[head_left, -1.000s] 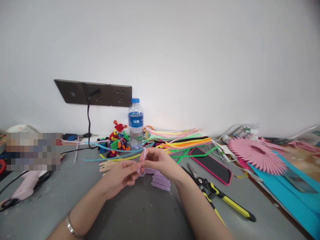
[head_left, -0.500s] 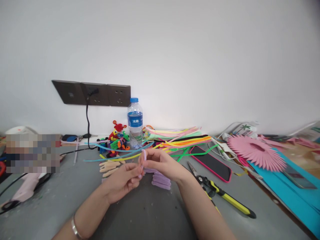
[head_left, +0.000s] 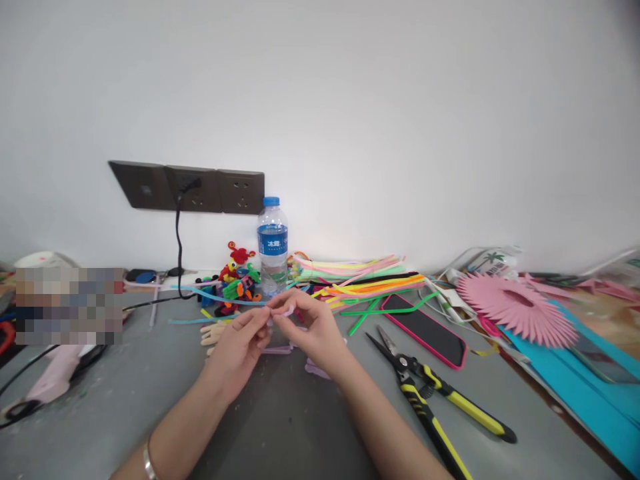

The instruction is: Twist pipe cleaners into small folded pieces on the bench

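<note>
Centrally, above the table's middle, a small lilac pipe cleaner (head_left: 287,311) sits between two hands. The left hand (head_left: 241,350) and right hand (head_left: 311,330) each pinch it between thumb and forefinger, their tips meeting. Beneath lie more lilac pieces (head_left: 319,369) on the table (head_left: 280,437), a dull grey top with small specks. Near right, shears (head_left: 403,363) rest with blades parted, just beside a pink-edged phone (head_left: 427,333). Farther back, a water bottle (head_left: 273,245) stands upright near a plain white wall (head_left: 400,133), which bears a dark socket panel (head_left: 240,190) with a black cord (head_left: 178,243) plugged in. Far right, a pleated pink paper ring (head_left: 480,300) lies partly over blue sheets (head_left: 565,387).
</note>
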`<state>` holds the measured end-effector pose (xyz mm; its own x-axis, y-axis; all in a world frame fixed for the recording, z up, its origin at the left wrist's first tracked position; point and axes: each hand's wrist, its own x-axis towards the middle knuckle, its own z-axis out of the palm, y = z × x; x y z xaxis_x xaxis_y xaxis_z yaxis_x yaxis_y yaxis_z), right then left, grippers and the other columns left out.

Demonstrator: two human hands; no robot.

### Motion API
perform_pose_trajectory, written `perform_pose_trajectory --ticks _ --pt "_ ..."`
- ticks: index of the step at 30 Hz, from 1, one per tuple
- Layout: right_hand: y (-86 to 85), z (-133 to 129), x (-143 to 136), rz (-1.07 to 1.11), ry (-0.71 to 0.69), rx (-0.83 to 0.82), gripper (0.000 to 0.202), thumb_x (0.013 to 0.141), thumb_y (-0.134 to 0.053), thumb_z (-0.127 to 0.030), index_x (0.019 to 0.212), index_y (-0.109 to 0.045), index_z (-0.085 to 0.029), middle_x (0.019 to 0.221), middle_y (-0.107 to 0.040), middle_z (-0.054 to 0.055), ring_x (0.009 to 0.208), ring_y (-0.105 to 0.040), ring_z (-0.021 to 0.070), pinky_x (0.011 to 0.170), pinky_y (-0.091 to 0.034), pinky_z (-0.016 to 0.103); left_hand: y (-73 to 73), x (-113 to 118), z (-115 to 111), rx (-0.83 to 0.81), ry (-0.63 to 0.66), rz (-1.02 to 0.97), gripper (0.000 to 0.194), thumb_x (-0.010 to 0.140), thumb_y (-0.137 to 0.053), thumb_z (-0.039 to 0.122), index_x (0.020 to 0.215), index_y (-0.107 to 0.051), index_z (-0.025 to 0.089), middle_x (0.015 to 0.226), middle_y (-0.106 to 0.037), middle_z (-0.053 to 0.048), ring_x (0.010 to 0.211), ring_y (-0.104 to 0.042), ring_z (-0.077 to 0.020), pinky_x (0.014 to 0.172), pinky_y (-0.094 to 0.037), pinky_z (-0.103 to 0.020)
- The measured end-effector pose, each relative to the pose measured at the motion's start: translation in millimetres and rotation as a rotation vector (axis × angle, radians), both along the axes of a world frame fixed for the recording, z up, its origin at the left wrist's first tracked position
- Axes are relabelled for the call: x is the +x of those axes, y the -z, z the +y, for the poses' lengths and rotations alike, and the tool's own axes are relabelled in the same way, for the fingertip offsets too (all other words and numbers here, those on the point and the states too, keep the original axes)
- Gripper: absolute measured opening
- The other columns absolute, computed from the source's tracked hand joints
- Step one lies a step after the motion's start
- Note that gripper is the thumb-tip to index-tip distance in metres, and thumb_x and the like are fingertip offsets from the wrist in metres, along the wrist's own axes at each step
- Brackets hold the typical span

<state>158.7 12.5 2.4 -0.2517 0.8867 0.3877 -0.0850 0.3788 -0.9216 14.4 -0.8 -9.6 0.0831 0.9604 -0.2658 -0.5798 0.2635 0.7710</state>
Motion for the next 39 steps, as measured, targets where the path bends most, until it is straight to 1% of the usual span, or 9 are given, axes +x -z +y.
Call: perform_pose_trajectory --ticks 6,11,15,18,21,24,27,32,39 --pt "8.7 -3 -12 -0.095 0.109 0.192 0.009 0.083 -0.062 -0.020 0.074 -0.062 -0.021 0.100 -0.069 0.009 0.096 -0.064 0.0206 0.088 -0.048 0.036 2.7 5 -3 -0.063 -0.071 -0.154 0.031 0.056 -0.089 0.031 0.072 -0.070 0.013 0.063 -0.057 0.004 0.055 -0.043 -0.0046 0.046 -0.038 -0.014" --pt "12.1 -4 -13 -0.092 0.149 0.186 0.009 0.080 -0.069 -0.023 0.074 -0.063 -0.022 0.105 -0.069 0.009 0.097 -0.064 0.0212 0.089 -0.047 0.038 6.4 8 -7 -0.107 -0.016 -0.197 0.026 0.069 -0.081 0.035 0.073 -0.066 0.015 0.065 -0.053 0.005 0.054 -0.042 -0.0053 0.043 -0.035 -0.015" --pt "8.0 1 -4 0.003 0.115 0.106 0.010 0.080 -0.072 -0.026 0.072 -0.067 -0.022 0.101 -0.070 0.007 0.096 -0.063 0.0214 0.089 -0.047 0.038 1.1 2 -5 -0.010 0.049 0.010 0.029 0.067 -0.082 0.040 0.079 -0.070 0.016 0.070 -0.056 0.002 0.061 -0.045 -0.0074 0.047 -0.035 -0.016" --pt "4.2 6 5 0.063 0.042 0.026 0.009 0.077 -0.075 -0.029 0.073 -0.070 -0.022 0.099 -0.068 0.007 0.098 -0.062 0.0212 0.090 -0.046 0.037 -5.2 -6 0 0.090 0.059 0.226 0.033 0.063 -0.083 0.043 0.078 -0.073 0.016 0.065 -0.054 0.002 0.056 -0.040 -0.0071 0.047 -0.032 -0.017" --pt "1.7 11 11 0.048 -0.028 -0.034 0.011 0.075 -0.076 -0.033 0.074 -0.073 -0.022 0.094 -0.067 0.006 0.095 -0.061 0.0202 0.089 -0.046 0.035 -7.2 -13 3 0.274 0.055 0.483 0.026 0.065 -0.081 0.041 0.073 -0.073 0.017 0.065 -0.058 0.000 0.054 -0.041 -0.0085 0.047 -0.030 -0.020" --pt "0.7 13 14 0.039 -0.084 -0.094 0.015 0.074 -0.077 -0.037 0.072 -0.073 -0.022 0.087 -0.066 0.005 0.088 -0.060 0.0191 0.083 -0.047 0.033 -5.1 -18 4 0.521 -0.001 0.773 0.016 0.070 -0.076 0.035 0.071 -0.074 0.019 0.072 -0.063 -0.003 0.062 -0.051 -0.0132 0.052 -0.035 -0.023" --pt "1.0 14 15 0.011 -0.104 -0.120 0.021 0.072 -0.077 -0.040 0.069 -0.071 -0.020 0.079 -0.065 0.003 0.082 -0.059 0.0181 0.080 -0.046 0.031 -3.5 -18 2 0.640 -0.071 0.935 0.010 0.071 -0.075 0.030 0.069 -0.072 0.020 0.071 -0.061 -0.002 0.055 -0.048 -0.0113 0.051 -0.034 -0.023" --pt "2.0 14 14 -0.004 -0.127 -0.214 0.027 0.075 -0.073 -0.045 0.069 -0.069 -0.018 0.075 -0.066 0.002 0.077 -0.058 0.0168 0.076 -0.045 0.030 -6.4 -16 1 0.570 0.015 0.929 0.018 0.076 -0.068 0.032 0.065 -0.067 0.018 0.071 -0.060 -0.002 0.064 -0.052 -0.0146 0.055 -0.038 -0.023" --pt "7.0 16 14 0.123 -0.122 -0.392 0.028 0.063 -0.082 -0.037 0.070 -0.063 -0.017 0.067 -0.065 -0.002 0.064 -0.058 0.0120 0.069 -0.046 0.027 -8.5 -19 6 0.440 0.270 0.874 0.024 0.075 -0.068 0.039 0.066 -0.066 0.017 0.066 -0.061 -0.001 0.063 -0.052 -0.0155 0.061 -0.040 -0.025"
